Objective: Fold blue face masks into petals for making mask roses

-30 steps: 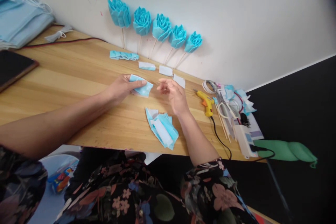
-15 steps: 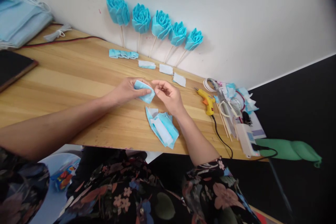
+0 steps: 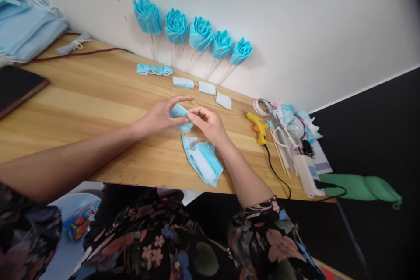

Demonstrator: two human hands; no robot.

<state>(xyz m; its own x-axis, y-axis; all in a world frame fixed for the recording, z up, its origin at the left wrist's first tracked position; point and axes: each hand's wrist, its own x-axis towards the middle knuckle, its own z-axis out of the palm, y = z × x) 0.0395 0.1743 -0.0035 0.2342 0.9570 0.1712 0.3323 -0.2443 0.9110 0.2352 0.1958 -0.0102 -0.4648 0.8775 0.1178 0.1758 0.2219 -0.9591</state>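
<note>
A small folded piece of light blue mask fabric (image 3: 179,110) is held between my two hands above the wooden table. My left hand (image 3: 160,116) keeps its thumb on the front of the piece, with the index finger lifted away from it; the other fingers are partly hidden behind. At the piece's right edge, my right hand (image 3: 208,123) pinches it between thumb and fingertips. Just below my hands lie several loose blue and white fabric pieces (image 3: 204,164). Beyond them, white folded strips (image 3: 206,88) and a pleated blue strip (image 3: 154,69) rest near the wall.
Several blue fabric flowers (image 3: 176,26) on sticks lean against the wall. To the right are a yellow glue gun (image 3: 257,127), scissors (image 3: 285,135), tape (image 3: 262,107) and a white power strip (image 3: 308,175). A stack of masks (image 3: 29,26) and a dark tablet (image 3: 19,89) lie left.
My left index finger has lifted off the piece and straightened. My right hand has moved slightly left and down, and its fingertips now grip the piece's edge.
</note>
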